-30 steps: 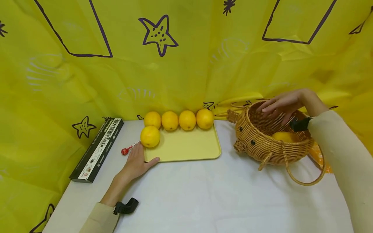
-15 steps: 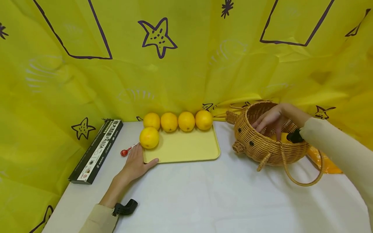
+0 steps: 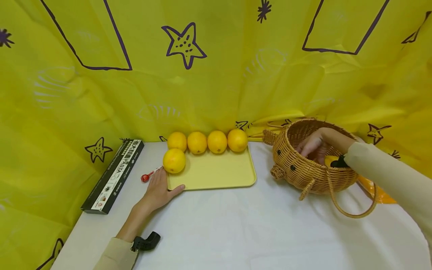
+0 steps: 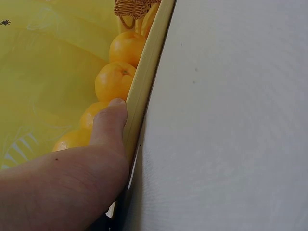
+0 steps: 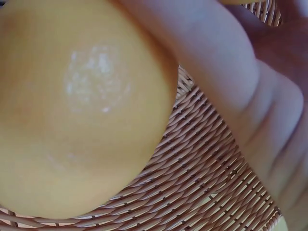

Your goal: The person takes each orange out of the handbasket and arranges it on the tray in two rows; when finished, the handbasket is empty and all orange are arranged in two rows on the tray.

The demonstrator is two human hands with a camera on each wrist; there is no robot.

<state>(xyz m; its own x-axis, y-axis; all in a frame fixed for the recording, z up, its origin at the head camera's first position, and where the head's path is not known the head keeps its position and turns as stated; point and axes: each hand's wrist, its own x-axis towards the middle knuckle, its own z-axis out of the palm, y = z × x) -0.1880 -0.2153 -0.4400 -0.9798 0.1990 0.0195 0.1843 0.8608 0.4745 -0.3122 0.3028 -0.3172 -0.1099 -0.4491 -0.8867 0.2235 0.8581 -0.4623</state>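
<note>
My left hand (image 3: 156,194) rests at the near left corner of a yellow tray (image 3: 222,170), fingers straight along its left side and thumb on its front edge. Several oranges (image 3: 217,141) line the tray's back, and one more orange (image 3: 174,161) sits at its left side. My right hand (image 3: 314,145) reaches down inside a pig-shaped wicker basket (image 3: 303,176), its fingertips hidden behind the rim. An orange (image 5: 86,110) fills the left of the right wrist view, beside the hand. Whether the fingers hold something cannot be seen.
Left of the tray lie a red lollipop (image 3: 146,177) and a long black pasta box (image 3: 113,176). An orange packet (image 3: 378,191) lies behind the basket's handle (image 3: 354,215) on the right. A yellow patterned cloth (image 3: 216,82) hangs behind the white table.
My right hand has gone from above the basket's opening down into it, towards the pig-face side. My left hand stays at the tray corner. The oranges on the tray have not moved.
</note>
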